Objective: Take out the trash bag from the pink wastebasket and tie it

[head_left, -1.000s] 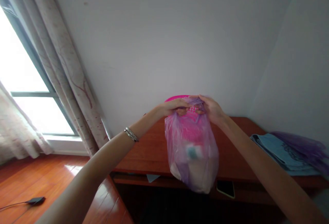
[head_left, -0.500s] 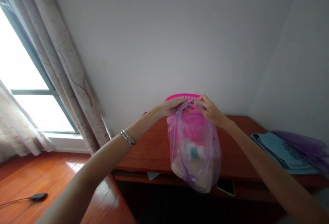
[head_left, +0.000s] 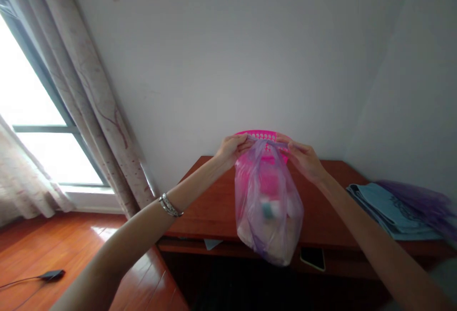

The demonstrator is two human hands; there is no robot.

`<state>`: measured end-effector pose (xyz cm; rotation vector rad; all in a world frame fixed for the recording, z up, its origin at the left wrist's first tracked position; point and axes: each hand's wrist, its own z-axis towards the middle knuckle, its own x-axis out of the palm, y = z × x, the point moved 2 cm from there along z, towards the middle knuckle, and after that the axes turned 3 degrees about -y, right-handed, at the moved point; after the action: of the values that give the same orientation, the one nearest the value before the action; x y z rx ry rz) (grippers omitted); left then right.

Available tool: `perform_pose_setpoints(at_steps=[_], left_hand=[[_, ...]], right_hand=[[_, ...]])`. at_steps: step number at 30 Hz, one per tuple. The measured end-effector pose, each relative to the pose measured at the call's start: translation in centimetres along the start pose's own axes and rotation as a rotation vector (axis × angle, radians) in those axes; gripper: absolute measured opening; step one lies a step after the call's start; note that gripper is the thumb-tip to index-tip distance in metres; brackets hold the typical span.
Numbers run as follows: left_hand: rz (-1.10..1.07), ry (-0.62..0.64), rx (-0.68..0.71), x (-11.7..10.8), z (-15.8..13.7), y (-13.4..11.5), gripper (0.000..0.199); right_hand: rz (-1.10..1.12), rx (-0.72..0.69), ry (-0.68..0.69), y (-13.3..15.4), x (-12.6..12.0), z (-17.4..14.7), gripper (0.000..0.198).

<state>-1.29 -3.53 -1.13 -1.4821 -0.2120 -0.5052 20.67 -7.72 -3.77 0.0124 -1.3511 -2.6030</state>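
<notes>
A translucent purple plastic bag (head_left: 266,211) hangs from both my hands in front of the desk, its top drawn together into a twist. My left hand (head_left: 232,148) pinches one end of the gathered plastic. On the other side, my right hand (head_left: 303,157) grips the opposite end, pulled out sideways. Through the film I make out blurred pale contents and a teal-and-white patch; what they are I cannot tell. Behind the bag stands a bright pink plastic basket (head_left: 264,135) with a perforated rim, partly hidden by it.
The reddish-brown wooden desk (head_left: 207,206) stands against a pale wall. At its right lie folded light-blue cloth (head_left: 389,206) and crumpled purple plastic (head_left: 421,201). A phone (head_left: 312,257) rests on the shelf below the front edge. A black adapter (head_left: 52,275) with a cable lies on the floor.
My hands have moved apart, drawing the bag's two ends outward. Its mouth has narrowed into a tight twist, and more of the pink basket shows behind it.
</notes>
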Motion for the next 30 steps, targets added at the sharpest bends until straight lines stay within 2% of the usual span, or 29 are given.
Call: perform_pose_setpoints(at_steps=[3,6,13,16,18,21,25,28,30], left_hand=[[-0.078,-0.077,0.000,-1.4,-1.2,-0.1,0.021],[-0.124,-0.186,-0.002,-3.5,-2.3,0.2,0.022],[-0.139,-0.290,-0.021,-9.8,-4.9,3.0,0.023],[-0.064,-0.273,-0.027,-10.8,-5.8,3.2,0.021],[0.064,-0.194,0.061,-9.9,-5.9,2.1,0.016],[0.380,-0.039,0.329,-6.3,-5.4,-1.2,0.013],[0.801,0.195,0.653,0.8,-4.2,-5.0,0.019],[0.956,0.380,0.842,5.1,-3.8,-6.1,0.015],[1.011,0.470,0.907,6.9,-3.8,-6.3,0.014]], right_hand=[[0.264,0.146,-0.172,-1.2,-0.9,-2.4,0.022],[0.387,0.227,-0.305,-1.8,-2.2,-5.0,0.021],[0.407,0.355,-0.503,-2.0,-6.7,-10.2,0.020],[0.375,0.371,-0.530,-1.7,-8.1,-10.7,0.020],[0.337,0.332,-0.519,-0.9,-8.5,-9.8,0.020],[0.269,0.236,-0.436,1.2,-7.4,-6.6,0.022],[0.139,0.230,-0.172,3.7,-2.3,-1.6,0.029],[0.068,0.221,0.044,4.5,1.8,0.8,0.031],[0.043,0.187,0.151,4.7,3.5,1.7,0.033]])
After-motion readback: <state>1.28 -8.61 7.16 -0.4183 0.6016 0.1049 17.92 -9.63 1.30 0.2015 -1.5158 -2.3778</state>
